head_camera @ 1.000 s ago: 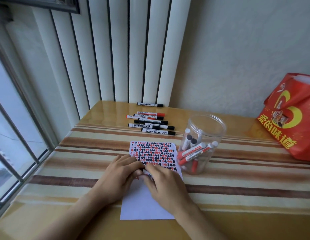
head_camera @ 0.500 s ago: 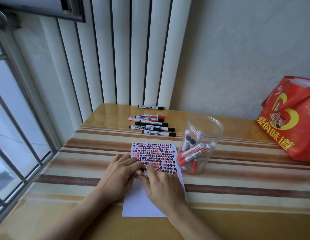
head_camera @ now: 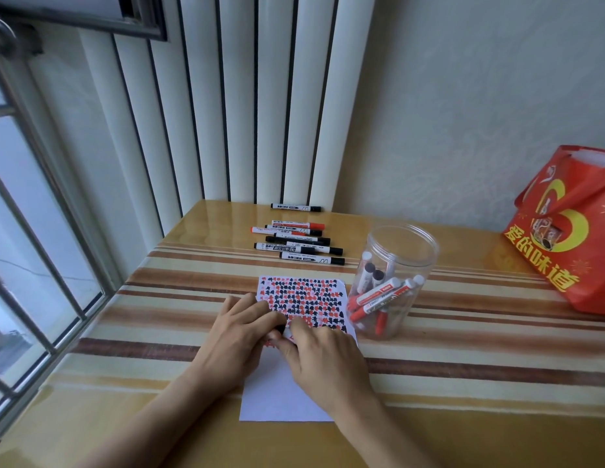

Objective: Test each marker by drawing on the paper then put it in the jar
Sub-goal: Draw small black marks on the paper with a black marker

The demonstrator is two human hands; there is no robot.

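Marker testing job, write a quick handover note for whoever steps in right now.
Left hand and right hand meet over the paper, both pinching one marker, mostly hidden.
Jar, right of the paper, holds several tested markers.
Six loose markers lie behind the paper, untested.
Paper's far half is filled with red and black marks.
Left: finish this marker, jar it, then the six.

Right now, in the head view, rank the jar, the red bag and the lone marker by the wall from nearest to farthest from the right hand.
1. Jar, just right of the right hand.
2. Lone marker, far edge, by the wall.
3. Red bag, far right.
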